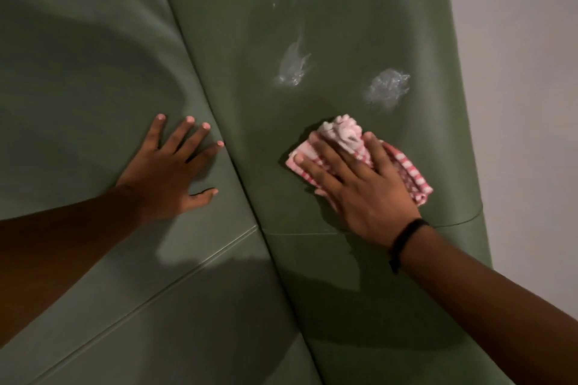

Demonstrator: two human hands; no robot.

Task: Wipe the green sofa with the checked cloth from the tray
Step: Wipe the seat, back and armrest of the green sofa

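Pressing the checked cloth [359, 156] flat onto the green sofa [237, 40], the right hand [359, 191] is holding it bunched under spread fingers, just below foamy smears [387, 89]. Left hand [175, 172] is resting open, splayed on the adjoining cushion.

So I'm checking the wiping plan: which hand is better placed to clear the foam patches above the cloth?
Right. The right hand already presses the checked cloth flat just below the nearest foam patch. The left hand lies bare on the neighbouring cushion, across the seam.
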